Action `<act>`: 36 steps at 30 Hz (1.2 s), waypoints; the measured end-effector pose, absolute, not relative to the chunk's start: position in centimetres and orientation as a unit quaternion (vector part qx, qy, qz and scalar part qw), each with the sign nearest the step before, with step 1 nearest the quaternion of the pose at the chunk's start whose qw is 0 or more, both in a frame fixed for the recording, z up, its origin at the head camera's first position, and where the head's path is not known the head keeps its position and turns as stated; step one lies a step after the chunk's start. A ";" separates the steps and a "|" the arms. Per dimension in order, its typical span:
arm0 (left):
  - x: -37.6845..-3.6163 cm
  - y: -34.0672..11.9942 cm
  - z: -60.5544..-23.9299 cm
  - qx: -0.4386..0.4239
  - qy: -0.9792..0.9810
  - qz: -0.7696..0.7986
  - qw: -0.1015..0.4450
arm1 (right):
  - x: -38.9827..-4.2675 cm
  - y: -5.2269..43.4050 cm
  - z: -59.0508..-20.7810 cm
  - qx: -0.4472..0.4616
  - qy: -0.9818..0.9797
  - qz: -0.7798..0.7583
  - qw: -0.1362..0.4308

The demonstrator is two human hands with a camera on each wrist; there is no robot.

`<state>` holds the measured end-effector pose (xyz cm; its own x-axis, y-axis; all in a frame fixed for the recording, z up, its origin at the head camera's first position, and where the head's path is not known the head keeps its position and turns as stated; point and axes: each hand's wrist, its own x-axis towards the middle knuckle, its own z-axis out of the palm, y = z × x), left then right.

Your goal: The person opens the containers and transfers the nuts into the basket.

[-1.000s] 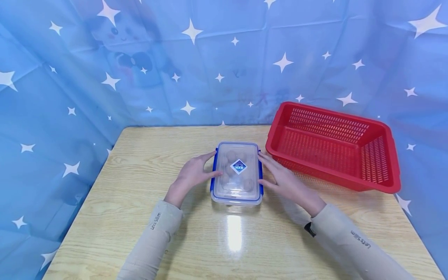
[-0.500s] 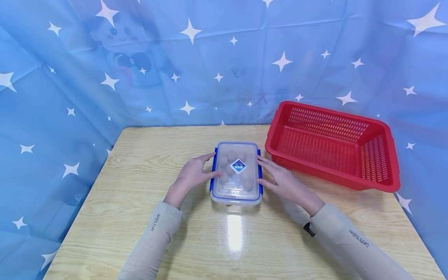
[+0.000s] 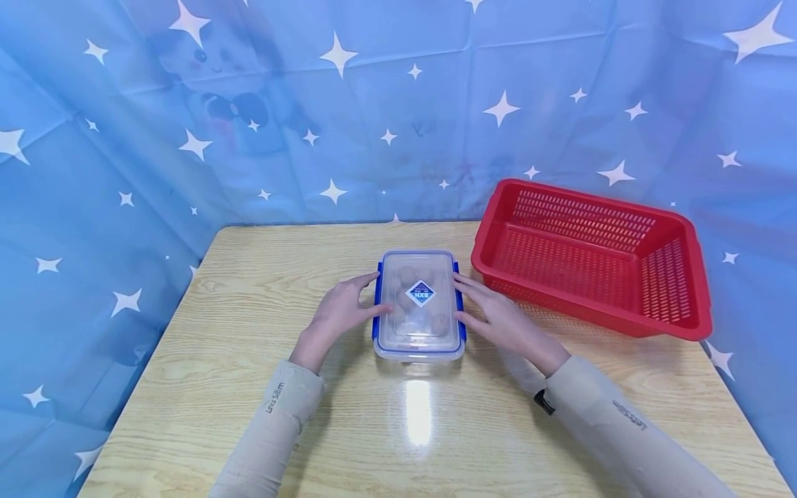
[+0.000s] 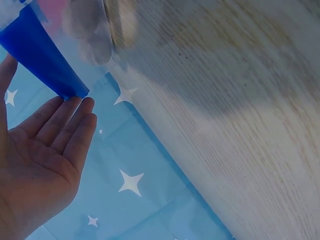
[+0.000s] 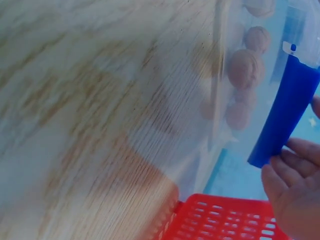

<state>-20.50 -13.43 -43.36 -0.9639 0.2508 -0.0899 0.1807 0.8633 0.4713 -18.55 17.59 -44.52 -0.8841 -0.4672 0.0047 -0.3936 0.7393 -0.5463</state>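
Two hands of mine flank the clear rectangular plastic box with blue side clasps (image 3: pixel 419 308), one on each long side. My left hand (image 3: pixel 339 312) lies against its left side, fingers straight and relaxed, the tips touching the blue left clasp (image 4: pixel 42 55); that grip is released, nothing clenched. My right hand (image 3: pixel 498 319) mirrors it on the right side, fingers extended, their tips at the lower end of the blue right clasp (image 5: pixel 286 117), again a loose, unclenched grip. Round brown nuts (image 5: pixel 246 67) show through the clear wall, and a blue diamond sticker (image 3: pixel 420 293) sits on the lid. The box rests flat near the middle of the light wooden surface (image 3: pixel 249 290). Just to its right and a little farther off stands a red slotted plastic basket (image 3: pixel 591 259), near the box without touching it. Star-printed blue cloth (image 3: pixel 124 138) hangs behind and to both sides.
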 end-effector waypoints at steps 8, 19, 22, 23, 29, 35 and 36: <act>-20.2 -13.6 -43.4 0.099 0.965 0.233 0.069 | -19.3 16.9 -44.8 -0.238 0.924 -0.294 0.062; -20.2 -13.4 -43.8 0.078 0.963 0.249 0.068 | -19.7 16.2 -45.2 -0.229 0.914 -0.328 0.064; -20.1 -13.4 -43.9 0.075 0.961 0.255 0.070 | -19.7 16.1 -45.3 -0.226 0.912 -0.335 0.065; -20.1 -13.4 -43.9 0.075 0.961 0.258 0.070 | -19.7 16.0 -45.3 -0.222 0.912 -0.339 0.065; -20.1 -13.3 -44.0 0.075 0.956 0.275 0.069 | -19.7 15.7 -45.7 -0.209 0.903 -0.372 0.055; -20.0 -13.2 -43.8 0.073 0.953 0.286 0.073 | -19.5 15.4 -46.1 -0.201 0.894 -0.398 0.041; -20.0 -13.2 -43.9 0.073 0.953 0.286 0.073 | -19.4 15.4 -46.1 -0.200 0.892 -0.402 0.039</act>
<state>-19.96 -13.23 -43.86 -0.9787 0.1805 -0.0982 0.0966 0.8261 0.5552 -19.44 15.40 -46.13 -0.9166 -0.3889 0.0925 -0.3268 0.5959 -0.7335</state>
